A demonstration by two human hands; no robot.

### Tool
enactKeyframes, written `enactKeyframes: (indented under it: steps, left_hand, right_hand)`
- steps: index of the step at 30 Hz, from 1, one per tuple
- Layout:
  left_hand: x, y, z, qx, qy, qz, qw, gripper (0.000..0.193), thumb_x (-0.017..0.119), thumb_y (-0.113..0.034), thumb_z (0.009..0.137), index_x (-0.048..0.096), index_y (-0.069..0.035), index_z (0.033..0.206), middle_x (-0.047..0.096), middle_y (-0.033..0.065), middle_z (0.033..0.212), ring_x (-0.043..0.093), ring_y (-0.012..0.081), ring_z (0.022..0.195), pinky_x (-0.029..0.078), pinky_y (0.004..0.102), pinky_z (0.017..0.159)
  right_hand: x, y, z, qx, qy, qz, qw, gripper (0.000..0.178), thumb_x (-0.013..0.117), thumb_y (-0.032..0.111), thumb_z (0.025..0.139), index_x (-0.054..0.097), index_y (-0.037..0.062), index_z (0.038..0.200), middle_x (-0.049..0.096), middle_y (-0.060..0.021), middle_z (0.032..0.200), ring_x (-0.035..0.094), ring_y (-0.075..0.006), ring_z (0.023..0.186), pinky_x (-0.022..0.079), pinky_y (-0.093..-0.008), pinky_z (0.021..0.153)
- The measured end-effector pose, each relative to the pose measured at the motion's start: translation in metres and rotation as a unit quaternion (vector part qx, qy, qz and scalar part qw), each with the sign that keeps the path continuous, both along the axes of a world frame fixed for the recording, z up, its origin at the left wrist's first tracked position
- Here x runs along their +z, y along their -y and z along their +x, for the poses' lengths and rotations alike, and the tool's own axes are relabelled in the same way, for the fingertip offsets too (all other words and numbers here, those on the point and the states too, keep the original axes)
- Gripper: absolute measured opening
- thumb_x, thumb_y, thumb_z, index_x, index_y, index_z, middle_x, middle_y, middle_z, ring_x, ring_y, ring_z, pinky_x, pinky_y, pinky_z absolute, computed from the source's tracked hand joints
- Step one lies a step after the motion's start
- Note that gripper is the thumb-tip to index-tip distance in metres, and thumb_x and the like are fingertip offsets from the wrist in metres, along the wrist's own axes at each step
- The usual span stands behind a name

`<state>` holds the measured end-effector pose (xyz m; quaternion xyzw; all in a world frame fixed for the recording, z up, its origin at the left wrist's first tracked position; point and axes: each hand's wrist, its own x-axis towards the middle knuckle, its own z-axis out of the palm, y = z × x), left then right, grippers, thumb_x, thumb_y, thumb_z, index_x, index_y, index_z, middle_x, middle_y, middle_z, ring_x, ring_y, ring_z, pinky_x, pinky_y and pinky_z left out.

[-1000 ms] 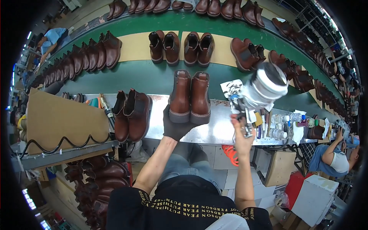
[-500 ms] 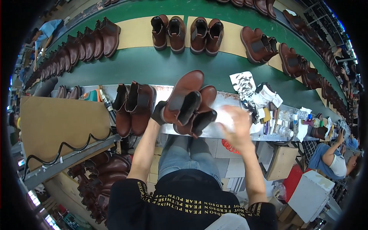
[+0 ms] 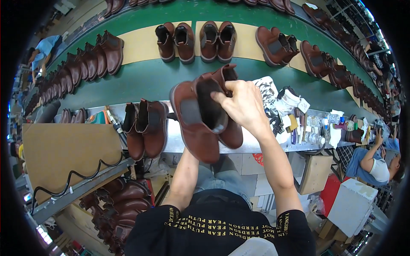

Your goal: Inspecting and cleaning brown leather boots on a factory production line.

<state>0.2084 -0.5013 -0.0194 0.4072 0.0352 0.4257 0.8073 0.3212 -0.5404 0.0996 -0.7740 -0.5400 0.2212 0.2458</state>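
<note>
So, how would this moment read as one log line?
left hand: mostly hidden behind brown boots | right hand: at their openings | nearby: another boot pair, metal table

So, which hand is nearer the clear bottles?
Right: the right hand is left of the clear bottles, at the held boots; the left hand is farther left, mostly hidden behind them.

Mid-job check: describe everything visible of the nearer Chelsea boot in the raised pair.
The nearer Chelsea boot is glossy reddish-brown, leather-looking, with a dark side panel and dark lining. It tilts above the metal bench, toe toward the wearer, partly covering its mate. The left hand is mostly hidden behind it; the right hand reaches over its opening, contact unclear.
</note>
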Motion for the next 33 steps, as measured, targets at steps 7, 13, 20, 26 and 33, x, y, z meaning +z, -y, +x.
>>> enactKeyframes:
  steps: [7, 13, 20, 26, 33]
  left_hand:
    - [-0.005, 0.026, -0.007, 0.033, -0.022, -0.032, 0.999, 0.041, 0.053, -0.013, 0.089, 0.045, 0.001, 0.127, 0.053, 0.0111, 0.119, 0.047, 0.0174, 0.112, 0.04, 0.0317, 0.096]
    - [-0.02, 0.028, 0.014, 0.061, -0.04, -0.055, 0.996, 0.04, 0.053, -0.016, 0.089, 0.046, 0.001, 0.125, 0.054, 0.0109, 0.119, 0.049, 0.0184, 0.111, 0.041, 0.0311, 0.095]
    - [-0.033, 0.031, 0.017, 0.096, -0.055, -0.086, 0.99, 0.039, 0.053, -0.018, 0.09, 0.048, 0.001, 0.124, 0.055, 0.0108, 0.118, 0.051, 0.0195, 0.109, 0.041, 0.0303, 0.094]
    - [-0.043, 0.023, 0.026, 0.113, -0.05, -0.135, 0.983, 0.039, 0.053, -0.021, 0.09, 0.05, 0.001, 0.122, 0.056, 0.0107, 0.118, 0.052, 0.0204, 0.108, 0.042, 0.0297, 0.093]
    - [-0.052, 0.027, 0.028, 0.134, -0.036, -0.187, 0.973, 0.039, 0.053, -0.024, 0.09, 0.051, 0.001, 0.12, 0.056, 0.0105, 0.117, 0.054, 0.0216, 0.106, 0.042, 0.029, 0.092]
  right_hand:
    - [-0.121, 0.177, 0.095, -0.344, -0.032, 0.104, 0.933, 0.052, 0.079, 0.017, 0.069, 0.057, -0.0038, 0.111, 0.06, -0.0157, 0.101, 0.057, -0.023, 0.095, 0.044, -0.0334, 0.081]
    - [-0.255, 0.212, 0.105, -0.344, -0.292, 0.092, 0.888, 0.029, 0.076, 0.019, 0.074, 0.063, -0.0006, 0.09, 0.06, 0.0006, 0.079, 0.052, -0.0077, 0.068, 0.041, -0.0225, 0.059]
    - [-0.237, 0.193, 0.081, -0.349, -0.3, 0.134, 0.878, 0.033, 0.067, 0.016, 0.084, 0.056, -0.0056, 0.107, 0.06, -0.0091, 0.099, 0.056, -0.0128, 0.081, 0.046, -0.0252, 0.076]
    - [-0.065, 0.155, -0.007, -0.216, -0.432, 0.154, 0.862, 0.026, 0.063, 0.0, 0.083, 0.058, -0.0063, 0.108, 0.063, -0.0068, 0.086, 0.061, -0.0114, 0.077, 0.049, -0.0235, 0.07]
    - [-0.05, 0.103, -0.029, -0.195, -0.399, 0.147, 0.884, 0.024, 0.066, 0.007, 0.082, 0.06, -0.0074, 0.101, 0.06, -0.0036, 0.071, 0.058, -0.0096, 0.067, 0.045, -0.0216, 0.062]
